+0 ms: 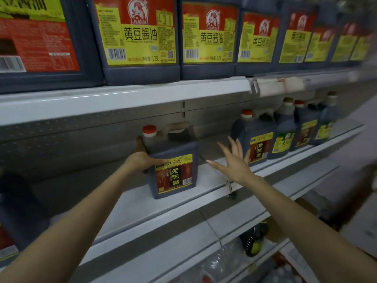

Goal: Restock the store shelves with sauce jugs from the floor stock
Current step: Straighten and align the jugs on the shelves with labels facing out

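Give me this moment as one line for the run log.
left hand: grips dark plastic red-capped vinegar jug | jug: upright on white metal shelf | right hand: open, fingers spread, clear of jug

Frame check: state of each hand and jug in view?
vinegar jug: upright on the middle shelf, red cap on
left hand: grips the vinegar jug's left side
right hand: open, fingers spread, clear of the jug
soy sauce jugs: upright, rowed on upper shelf
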Demonstrator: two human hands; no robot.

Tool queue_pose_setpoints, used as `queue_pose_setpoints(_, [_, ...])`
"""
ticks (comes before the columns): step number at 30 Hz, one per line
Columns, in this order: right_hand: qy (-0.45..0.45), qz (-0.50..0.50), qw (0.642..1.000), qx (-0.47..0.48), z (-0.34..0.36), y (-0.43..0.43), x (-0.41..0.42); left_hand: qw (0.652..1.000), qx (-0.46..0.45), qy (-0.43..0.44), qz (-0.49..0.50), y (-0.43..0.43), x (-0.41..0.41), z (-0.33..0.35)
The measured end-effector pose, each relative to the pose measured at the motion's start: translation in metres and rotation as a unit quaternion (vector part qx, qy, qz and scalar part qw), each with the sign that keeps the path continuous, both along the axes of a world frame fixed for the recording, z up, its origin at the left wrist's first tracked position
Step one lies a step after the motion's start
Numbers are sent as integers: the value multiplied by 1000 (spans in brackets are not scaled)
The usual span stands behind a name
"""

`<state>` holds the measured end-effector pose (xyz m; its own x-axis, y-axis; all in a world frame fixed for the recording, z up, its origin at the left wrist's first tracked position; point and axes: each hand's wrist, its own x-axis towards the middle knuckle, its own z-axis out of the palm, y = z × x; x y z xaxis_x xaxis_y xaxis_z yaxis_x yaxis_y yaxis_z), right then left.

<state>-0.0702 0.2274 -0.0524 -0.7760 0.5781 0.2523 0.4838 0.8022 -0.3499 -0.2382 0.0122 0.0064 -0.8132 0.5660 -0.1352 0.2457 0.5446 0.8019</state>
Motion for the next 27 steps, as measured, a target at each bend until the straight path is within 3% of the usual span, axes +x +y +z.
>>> queue_pose_setpoints(3, [36, -6, 998, 43, 18, 35, 9, 999, 42, -13, 9, 1, -3, 5])
queue_pose_setpoints(7, [4, -43, 995, 85, 43, 86, 11, 998, 62, -15, 28, 7, -9, 2])
queue_pose_setpoints(19, [-34, -24, 996, 79, 70, 169, -13, 997, 33, 1, 64, 24, 8, 4])
queue_pose_setpoints(27, [27, 32, 997, 69, 60, 185, -16, 997, 40, -10, 66, 43, 29, 8])
